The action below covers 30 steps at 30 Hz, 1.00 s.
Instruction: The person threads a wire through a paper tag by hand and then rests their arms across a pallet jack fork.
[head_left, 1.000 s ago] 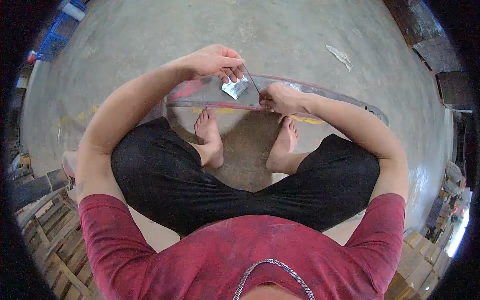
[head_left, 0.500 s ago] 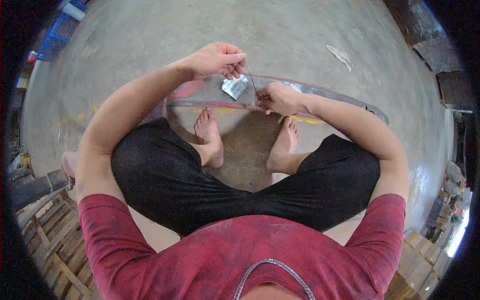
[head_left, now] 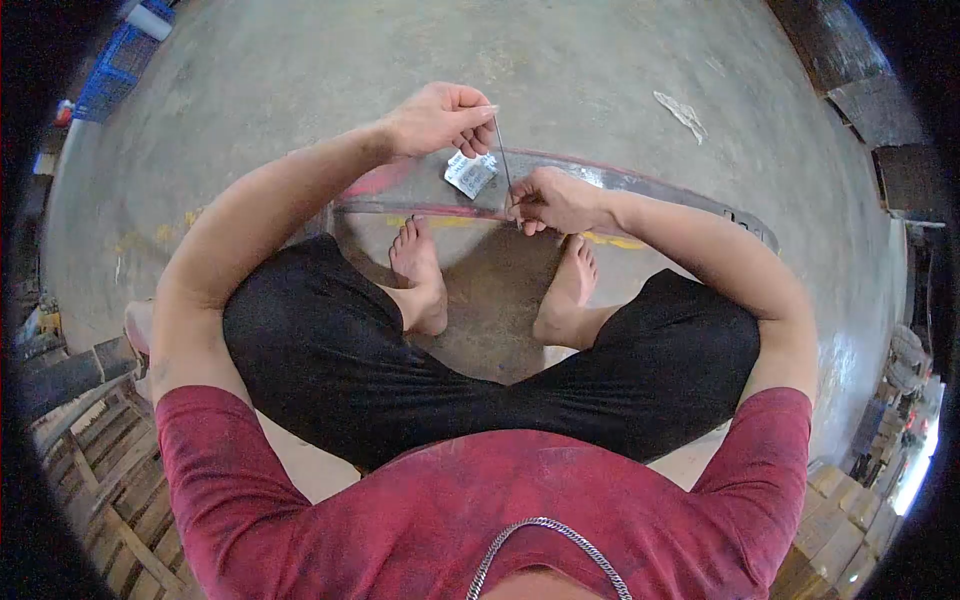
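A thin, dark, straight rod (head_left: 505, 152) slants between my two hands. My left hand (head_left: 447, 118) pinches its upper end between thumb and forefinger, the other fingers curled loosely. Lower down and to the right, my right hand (head_left: 556, 202) has its fingertips closed around the rod's lower part, hiding some of it. Below my left hand, a small silvery-white printed packet (head_left: 468, 176) lies on a long, curved grey panel (head_left: 400, 188) with worn red edges. Both hands are above this panel.
My bare feet (head_left: 418, 268) rest on the concrete floor (head_left: 600, 60) just in front of the panel. A crumpled white scrap (head_left: 682, 115) lies farther right. Wooden pallets (head_left: 120, 500) stand at lower left, a blue crate (head_left: 125, 65) at upper left, and cardboard boxes (head_left: 835, 520) at lower right.
The rod's upper end has shifted slightly right with my left hand, so the rod stands a little steeper. My right fingers have moved slightly left along with it. The packet has stayed put.
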{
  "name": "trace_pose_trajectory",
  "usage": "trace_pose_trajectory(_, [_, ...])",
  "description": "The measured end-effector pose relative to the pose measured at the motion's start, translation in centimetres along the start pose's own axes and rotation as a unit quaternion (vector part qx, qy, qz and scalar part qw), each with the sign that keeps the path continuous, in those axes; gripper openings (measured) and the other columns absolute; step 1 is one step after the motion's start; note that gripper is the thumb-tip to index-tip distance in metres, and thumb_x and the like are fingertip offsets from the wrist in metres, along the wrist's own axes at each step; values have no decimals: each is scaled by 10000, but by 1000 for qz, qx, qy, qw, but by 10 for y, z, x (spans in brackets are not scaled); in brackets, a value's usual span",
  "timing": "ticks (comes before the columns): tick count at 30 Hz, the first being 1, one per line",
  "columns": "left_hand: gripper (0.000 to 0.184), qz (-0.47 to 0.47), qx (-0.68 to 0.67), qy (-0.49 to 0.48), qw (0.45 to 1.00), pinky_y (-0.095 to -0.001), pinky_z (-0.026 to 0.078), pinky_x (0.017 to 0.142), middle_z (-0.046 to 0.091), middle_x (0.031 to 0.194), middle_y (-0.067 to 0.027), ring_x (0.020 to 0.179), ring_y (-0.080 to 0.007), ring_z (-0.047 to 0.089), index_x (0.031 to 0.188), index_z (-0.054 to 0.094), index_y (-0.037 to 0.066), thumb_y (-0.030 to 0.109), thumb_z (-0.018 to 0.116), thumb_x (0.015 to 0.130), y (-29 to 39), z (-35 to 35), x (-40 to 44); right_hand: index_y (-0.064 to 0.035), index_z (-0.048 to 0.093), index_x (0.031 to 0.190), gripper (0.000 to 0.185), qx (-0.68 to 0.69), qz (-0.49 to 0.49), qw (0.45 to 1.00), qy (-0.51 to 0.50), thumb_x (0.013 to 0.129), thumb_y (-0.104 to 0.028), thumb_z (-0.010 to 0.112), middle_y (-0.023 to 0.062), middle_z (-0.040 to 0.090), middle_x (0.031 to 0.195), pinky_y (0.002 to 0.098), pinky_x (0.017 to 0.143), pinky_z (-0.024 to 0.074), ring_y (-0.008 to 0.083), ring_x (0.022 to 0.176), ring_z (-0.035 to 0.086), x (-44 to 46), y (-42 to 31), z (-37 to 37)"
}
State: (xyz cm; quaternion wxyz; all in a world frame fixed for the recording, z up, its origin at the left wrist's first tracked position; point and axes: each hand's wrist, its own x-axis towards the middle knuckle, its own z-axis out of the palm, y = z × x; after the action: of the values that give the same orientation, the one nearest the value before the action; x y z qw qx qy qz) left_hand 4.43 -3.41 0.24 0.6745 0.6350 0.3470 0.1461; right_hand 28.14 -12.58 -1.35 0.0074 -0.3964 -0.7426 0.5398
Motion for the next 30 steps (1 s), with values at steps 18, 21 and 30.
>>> trace_pose_trajectory(18, [263,80,102,44,991,-303,588,725,700,870,-79,787,-142,679,1013,643,-25,209,536,1066,0,7,-5,15,678,947,122,78,1,997,1,936,-32,566,70,686,775,309,651,576,143,721,697,4,5,8])
trace_pose_trajectory(21, [251,89,129,48,986,-305,591,740,699,872,-73,796,-141,683,1030,646,-21,206,544,1059,-1,7,-6,13,678,946,119,71,0,997,2,934,-31,568,66,685,776,309,651,575,142,719,694,5,5,8])
trace_pose_trajectory(30, [209,102,132,71,983,-292,572,721,714,867,-73,789,-134,695,1060,660,-8,188,613,1005,-2,8,-6,3,677,918,142,42,7,999,11,961,-120,619,60,677,727,324,629,538,132,670,659,7,6,8])
